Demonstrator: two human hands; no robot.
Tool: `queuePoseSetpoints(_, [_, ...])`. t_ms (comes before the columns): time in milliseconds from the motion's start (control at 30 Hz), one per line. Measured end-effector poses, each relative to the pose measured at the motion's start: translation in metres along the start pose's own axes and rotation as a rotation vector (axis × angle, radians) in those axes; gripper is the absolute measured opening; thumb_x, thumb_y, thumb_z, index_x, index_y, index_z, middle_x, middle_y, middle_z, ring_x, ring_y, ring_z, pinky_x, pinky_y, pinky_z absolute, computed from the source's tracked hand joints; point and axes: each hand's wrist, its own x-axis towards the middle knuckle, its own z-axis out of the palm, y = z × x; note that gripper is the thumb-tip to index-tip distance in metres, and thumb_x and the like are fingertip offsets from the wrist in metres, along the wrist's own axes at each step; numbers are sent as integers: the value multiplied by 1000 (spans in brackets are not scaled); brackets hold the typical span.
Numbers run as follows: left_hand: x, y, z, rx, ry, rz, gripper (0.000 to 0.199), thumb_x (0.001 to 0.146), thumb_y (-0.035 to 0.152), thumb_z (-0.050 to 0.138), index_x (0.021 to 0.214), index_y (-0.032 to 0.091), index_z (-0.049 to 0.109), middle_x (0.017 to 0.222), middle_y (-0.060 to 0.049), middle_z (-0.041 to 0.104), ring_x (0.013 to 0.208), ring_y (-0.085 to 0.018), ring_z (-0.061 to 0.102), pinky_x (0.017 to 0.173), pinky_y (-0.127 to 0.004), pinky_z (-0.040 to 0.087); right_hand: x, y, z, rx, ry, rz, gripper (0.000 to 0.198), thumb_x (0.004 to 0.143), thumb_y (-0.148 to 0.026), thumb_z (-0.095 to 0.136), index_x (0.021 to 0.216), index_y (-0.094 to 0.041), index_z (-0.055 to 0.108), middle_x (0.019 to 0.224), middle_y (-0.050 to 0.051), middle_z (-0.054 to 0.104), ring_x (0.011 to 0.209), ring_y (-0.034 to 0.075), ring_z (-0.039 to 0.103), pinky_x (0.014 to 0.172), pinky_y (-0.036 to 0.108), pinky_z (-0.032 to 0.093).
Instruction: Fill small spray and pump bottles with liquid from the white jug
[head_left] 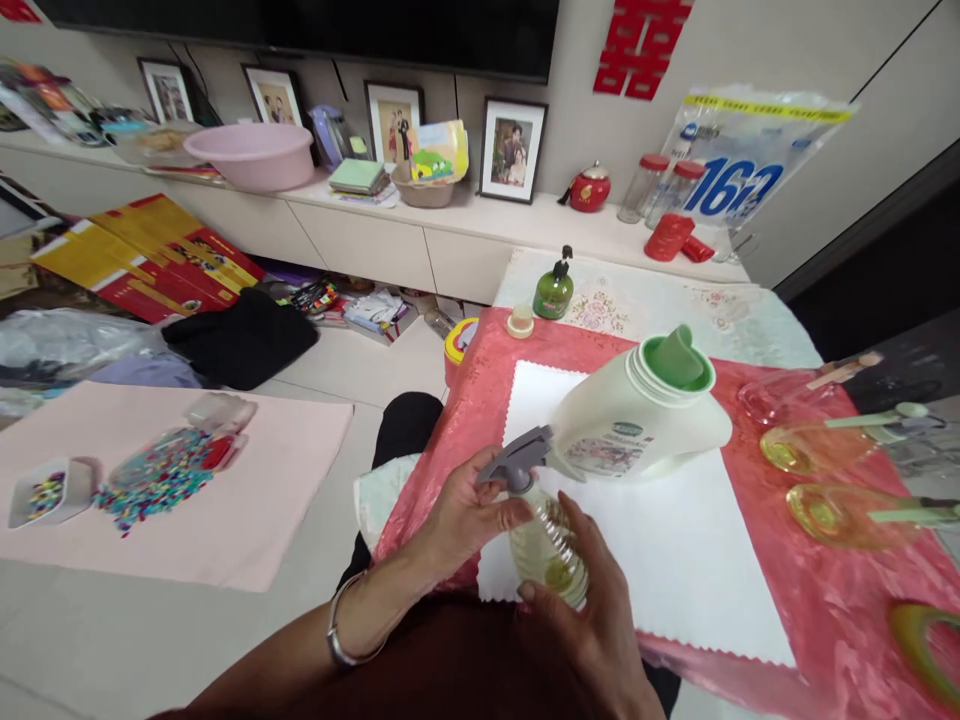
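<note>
A clear ribbed spray bottle with some yellowish liquid at its base is tilted in front of me. My left hand has its fingers closed around the grey trigger spray head at the top. Lower down, my right hand wraps round the bottle's body. Whether the spray head is fully screwed on, I cannot tell. Just beyond stands a large pale jug with a green pouring spout, on a white scalloped sheet.
Several bottles of yellow or clear look, such as this yellow one, lie at the right on the red cloth. Behind are a green pump bottle and a small cap. A pink mat bears spilled coloured beads.
</note>
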Motion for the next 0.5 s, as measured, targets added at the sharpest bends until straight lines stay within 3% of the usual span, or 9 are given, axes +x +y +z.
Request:
queuePoseSetpoints(100, [-3, 18, -5, 141, 58, 24, 41, 60, 33, 97, 89, 18, 72, 90, -1, 74, 81, -13, 65, 76, -23, 51, 5, 2, 8, 58, -47, -57, 80, 103, -61, 60, 162, -17, 28, 150, 13, 36, 139, 26, 42, 115, 34, 46])
queuePoseSetpoints(233, [3, 58, -12, 253, 168, 185, 42, 59, 32, 96, 92, 17, 73, 93, -4, 76, 88, -17, 68, 84, -27, 54, 7, 7, 11, 102, 3, -95, 84, 102, -70, 56, 164, -21, 29, 155, 12, 28, 145, 31, 31, 120, 43, 40])
queuePoseSetpoints(400, [45, 101, -14, 339, 332, 435, 45, 60, 26, 91, 99, 17, 71, 94, -3, 77, 83, -16, 70, 81, -25, 55, -8, 23, -2, 146, 50, -33, 60, 105, -58, 59, 157, -33, 41, 147, 7, 40, 125, 24, 53, 99, 29, 54])
queuePoseSetpoints(500, [92, 110, -7, 417, 295, 528, 43, 59, 24, 89, 97, 18, 70, 90, -1, 76, 77, -13, 67, 75, -23, 53, -23, 36, -10, 195, 68, 29, 54, 104, -55, 62, 152, -34, 47, 135, 7, 51, 108, 19, 61, 92, 25, 55])
